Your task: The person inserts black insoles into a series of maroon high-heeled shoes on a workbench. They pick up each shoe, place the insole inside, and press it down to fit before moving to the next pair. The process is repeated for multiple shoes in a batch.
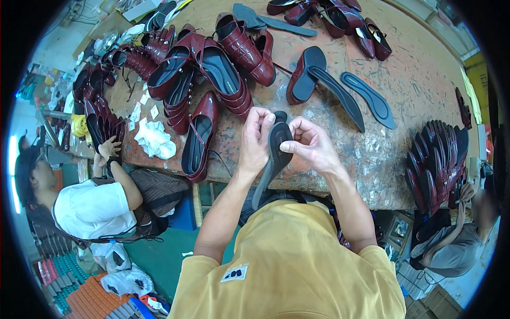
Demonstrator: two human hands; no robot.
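Over the table's near edge I hold a dark insole (pixel 269 171) upright between both hands, its long end hanging down. My left hand (pixel 255 139) pinches its left edge near the top. Thumb against the insole's face, my right hand (pixel 313 146) grips it from the right side. A small dark rounded piece shows above the fingers; whether it belongs to the same insole I cannot tell. Beyond my hands lie an upturned dark red shoe (pixel 304 80), a loose dark insole (pixel 344 103) leaning against it and a grey-blue insole (pixel 372 101). A dark red flat shoe (pixel 201 135) lies left of my left hand.
Several glossy dark red shoes (pixel 220 69) crowd the table (pixel 234 159) at the left and far side. Crumpled white paper (pixel 155 140) lies nearby. A person (pixel 90 204) handles shoes at the left; another person (pixel 451 239) sits at the right by stacked dark red shoes (pixel 433 165).
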